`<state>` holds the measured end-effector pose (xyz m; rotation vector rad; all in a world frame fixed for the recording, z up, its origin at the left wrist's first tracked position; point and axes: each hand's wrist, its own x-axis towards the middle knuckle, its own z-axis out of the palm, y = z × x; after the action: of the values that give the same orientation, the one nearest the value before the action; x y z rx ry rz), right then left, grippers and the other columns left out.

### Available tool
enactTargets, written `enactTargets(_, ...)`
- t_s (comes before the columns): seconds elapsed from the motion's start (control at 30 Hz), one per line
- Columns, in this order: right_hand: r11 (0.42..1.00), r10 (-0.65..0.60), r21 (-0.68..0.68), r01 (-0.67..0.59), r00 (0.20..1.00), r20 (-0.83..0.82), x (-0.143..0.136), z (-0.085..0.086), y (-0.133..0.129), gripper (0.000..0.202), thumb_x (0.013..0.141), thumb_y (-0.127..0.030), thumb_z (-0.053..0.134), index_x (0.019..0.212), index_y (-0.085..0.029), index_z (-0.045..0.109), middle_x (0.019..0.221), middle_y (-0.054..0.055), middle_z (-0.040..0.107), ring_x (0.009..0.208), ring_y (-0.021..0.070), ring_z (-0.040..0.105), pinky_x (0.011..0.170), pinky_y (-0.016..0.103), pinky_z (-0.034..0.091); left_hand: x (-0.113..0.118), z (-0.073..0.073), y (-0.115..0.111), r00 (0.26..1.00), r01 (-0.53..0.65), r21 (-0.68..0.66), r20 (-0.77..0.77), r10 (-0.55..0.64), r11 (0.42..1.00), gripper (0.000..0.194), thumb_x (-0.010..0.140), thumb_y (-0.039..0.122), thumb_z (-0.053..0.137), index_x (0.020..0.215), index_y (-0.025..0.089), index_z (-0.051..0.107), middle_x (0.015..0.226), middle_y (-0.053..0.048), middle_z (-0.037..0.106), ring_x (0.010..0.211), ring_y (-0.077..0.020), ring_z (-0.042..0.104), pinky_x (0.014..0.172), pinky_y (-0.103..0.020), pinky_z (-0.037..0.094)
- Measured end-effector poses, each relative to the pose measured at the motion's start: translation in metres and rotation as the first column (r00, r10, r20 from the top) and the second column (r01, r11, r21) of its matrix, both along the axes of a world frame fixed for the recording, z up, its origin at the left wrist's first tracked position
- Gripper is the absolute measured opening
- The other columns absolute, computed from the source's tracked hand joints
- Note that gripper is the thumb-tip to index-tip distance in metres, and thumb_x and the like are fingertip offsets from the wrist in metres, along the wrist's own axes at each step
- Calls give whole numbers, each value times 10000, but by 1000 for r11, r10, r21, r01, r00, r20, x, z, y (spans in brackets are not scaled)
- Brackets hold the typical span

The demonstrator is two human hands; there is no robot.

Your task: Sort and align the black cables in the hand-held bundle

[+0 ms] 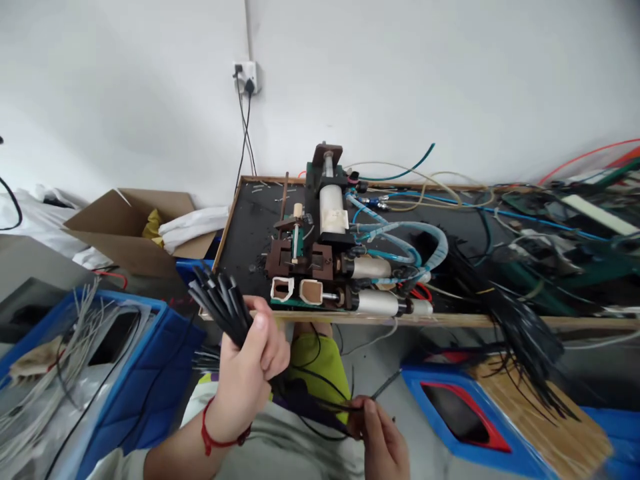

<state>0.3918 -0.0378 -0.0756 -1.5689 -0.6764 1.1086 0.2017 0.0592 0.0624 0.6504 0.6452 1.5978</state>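
Note:
My left hand (255, 360), with a red cord round its wrist, is closed round a bundle of black cables (220, 303) whose cut ends point up and left. Lower right, my right hand (377, 433) pinches a single black cable (387, 385) near its end. Loose lengths of cable hang between the two hands over my lap. Beyond them, on the bench, stands a pneumatic machine (325, 233) with white cylinders, brown clamp blocks and clear-blue air hoses (435, 247). Both hands are in front of the bench's near edge, apart from the machine.
More black cables (500, 307) lie over the bench (240, 220) and hang off its edge at right. At left are a blue bin (150, 360) with white wires and a cardboard box (125, 227). A blue crate (450, 420) stands low right. Wall sockets (245, 77) hold plugs.

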Motion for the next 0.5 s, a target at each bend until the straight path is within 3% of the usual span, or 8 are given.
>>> enactTargets(0.1, 989, -87, -133, 68, 986, -144, 2, -38, -13, 555, 735, -720, 745, 829, -175, 694, 581, -10, 640, 443, 116, 397, 434, 232, 302, 8, -10, -1, 997, 61, -35, 47, -60, 998, 107, 1013, 335, 617, 956, 246, 605, 503, 118, 289, 395, -69, 145, 380, -176, 208)
enactTargets(0.2, 980, 17, -196, -35, 995, -97, 9, -44, -11, 571, 754, -765, 656, 736, -195, 659, 514, -26, 562, 396, 115, 353, 412, 233, 239, 14, -17, -5, 995, 71, -44, 67, -68, 996, 115, 1004, 338, 636, 947, 244, 601, 502, 117, 297, 395, -69, 155, 379, -179, 208)
enactTargets(0.27, 947, 240, -259, -192, 955, 172, 27, -27, -5, 571, 794, -757, 596, 591, -223, 609, 458, 2, 538, 404, 159, 428, 424, 265, 286, 16, -18, -7, 996, 56, -49, 74, -52, 997, 111, 1007, 330, 633, 947, 242, 600, 507, 115, 301, 400, -70, 155, 381, -181, 210)
enactTargets(0.3, 923, 338, -304, -234, 872, 354, 38, -14, -3, 569, 821, -733, 577, 542, -237, 587, 447, 24, 547, 427, 191, 485, 444, 286, 324, 16, -17, -7, 996, 48, -51, 77, -44, 998, 109, 1009, 323, 630, 946, 240, 599, 510, 115, 299, 402, -71, 153, 383, -181, 210)
enactTargets(0.37, 935, 347, -303, -183, 639, 686, 54, 17, 2, 512, 890, -662, 536, 599, -254, 638, 526, 64, 637, 509, 249, 594, 504, 330, 407, 15, -15, -7, 996, 36, -56, 82, -31, 998, 102, 1014, 314, 622, 950, 240, 596, 514, 115, 290, 406, -72, 147, 384, -182, 209)
enactTargets(0.43, 952, 273, -158, -262, 498, 823, 52, 42, 9, 412, 920, -615, 540, 870, -257, 739, 817, 111, 774, 748, 303, 717, 670, 381, 529, 15, -13, -8, 996, 30, -55, 85, -25, 998, 101, 1017, 314, 617, 951, 240, 595, 513, 116, 282, 407, -73, 141, 384, -183, 209)
enactTargets(0.47, 916, 278, -88, -391, 460, 843, 42, 49, 14, 434, 884, -612, 608, 1080, -247, 739, 1058, 139, 788, 972, 335, 729, 833, 417, 555, 15, -13, -8, 996, 28, -53, 85, -24, 998, 101, 1017, 314, 618, 951, 241, 596, 511, 117, 280, 407, -73, 141, 384, -183, 210)
enactTargets(0.5, 832, 357, -100, -546, 389, 849, 27, 53, 20, 686, 800, -624, 711, 1345, -214, 640, 1331, 171, 705, 1221, 371, 646, 1009, 461, 511, 16, -12, -9, 996, 25, -52, 85, -21, 998, 103, 1015, 316, 620, 949, 241, 597, 509, 117, 280, 407, -73, 142, 384, -182, 211)
